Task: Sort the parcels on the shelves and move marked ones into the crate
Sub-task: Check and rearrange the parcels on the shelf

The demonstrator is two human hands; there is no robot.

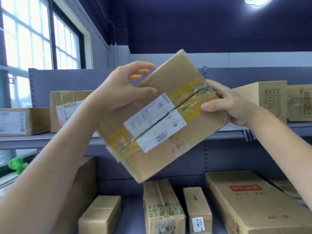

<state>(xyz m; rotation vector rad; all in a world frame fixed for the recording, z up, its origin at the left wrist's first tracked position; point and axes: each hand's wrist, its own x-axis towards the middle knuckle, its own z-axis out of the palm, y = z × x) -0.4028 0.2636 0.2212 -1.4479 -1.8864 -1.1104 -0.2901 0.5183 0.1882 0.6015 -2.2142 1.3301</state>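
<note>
A cardboard parcel [168, 119] is held up in front of the grey metal shelving [50, 138], tilted so that its long axis runs from lower left to upper right and its broad taped face is turned toward the camera. A band of yellow tape [189, 93] runs along that axis over the dark centre seam, and a white shipping label [154, 120] lies across the seam; its print is too blurred to read, though a few handwritten dark strokes show on its lower half. The left hand [123, 97] grips the parcel's upper-left edge, thumb pressed on the front face beside the label and fingers reaching behind. The right hand [231, 105] clasps the parcel's right end, thumb on the front over the tape and fingers curled round the back. Behind the parcel to the left, on the upper shelf, stand a labelled box [67, 108] and a low flat box [20, 121], both with white labels that cannot be read. To the parcel's right on the same shelf stands a carton [268, 100] printed with small tables of characters, too small to make out. Below the parcel, on the lower shelf, lie a long box with a red logo [243, 203] in Chinese characters, a narrow box [197, 210] with a small white sticker, a box sealed with green-patterned tape [162, 208] and a plain small box [101, 215].
</note>
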